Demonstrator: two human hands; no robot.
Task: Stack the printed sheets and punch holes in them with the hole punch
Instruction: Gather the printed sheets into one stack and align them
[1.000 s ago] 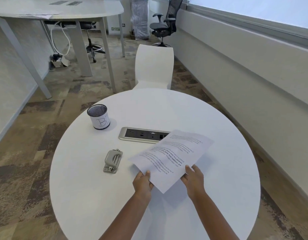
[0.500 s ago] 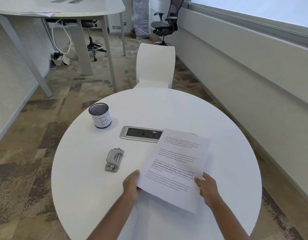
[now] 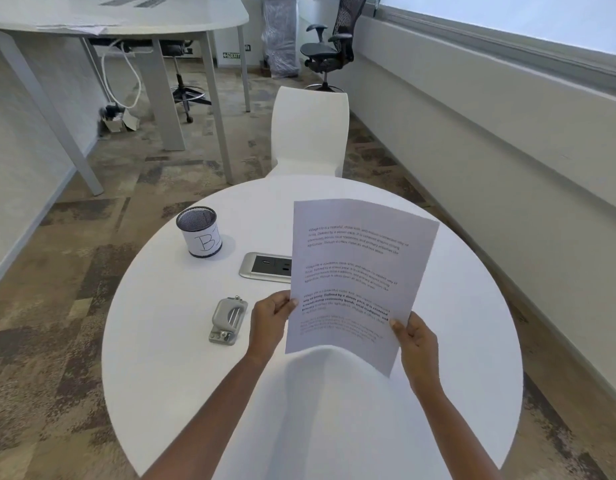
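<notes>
The printed sheets (image 3: pixel 358 271) are held upright above the round white table (image 3: pixel 161 358), text facing me, their bottom edge curling. My left hand (image 3: pixel 270 318) grips their lower left edge and my right hand (image 3: pixel 415 341) grips the lower right edge. The grey metal hole punch (image 3: pixel 228 320) lies on the table just left of my left hand, untouched.
A mesh pen cup (image 3: pixel 199 232) labelled "B" stands at the back left of the table. A silver power socket panel (image 3: pixel 266 266) sits mid-table, partly hidden by the sheets. A white chair (image 3: pixel 310 133) stands behind the table; a wall runs along the right.
The sheets have been turned from slanting low over the table to standing upright in front of me. Both hands rose with them and moved further apart along the bottom edge.
</notes>
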